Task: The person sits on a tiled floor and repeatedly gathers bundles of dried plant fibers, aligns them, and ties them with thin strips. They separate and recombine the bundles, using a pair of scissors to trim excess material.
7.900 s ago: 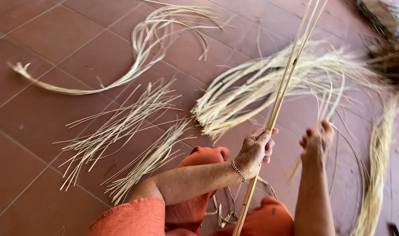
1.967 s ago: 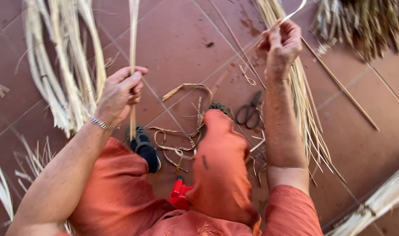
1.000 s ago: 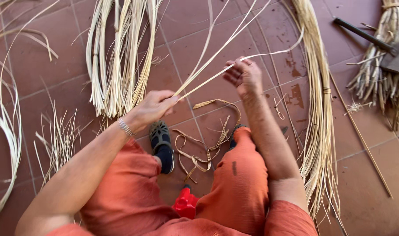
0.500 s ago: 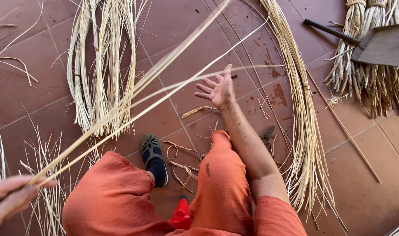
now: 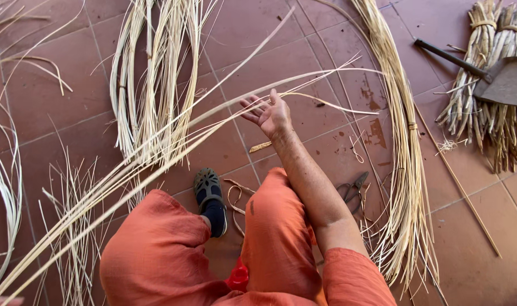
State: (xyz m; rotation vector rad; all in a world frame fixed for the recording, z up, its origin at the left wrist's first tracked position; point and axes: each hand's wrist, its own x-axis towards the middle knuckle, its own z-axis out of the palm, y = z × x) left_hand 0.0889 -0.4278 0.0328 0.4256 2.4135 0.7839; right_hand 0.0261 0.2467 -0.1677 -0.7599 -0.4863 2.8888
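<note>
While our right hand hovers with fingers spread and nothing gripped at frame centre, the long pale cane strips pass just beneath it, their long axis slanting from the upper right down to the lower left corner, where our left hand is barely in view and its grip cannot be told. Scissors lie right of our knee; a tied bundle curves beyond; no packages or labels show.
</note>
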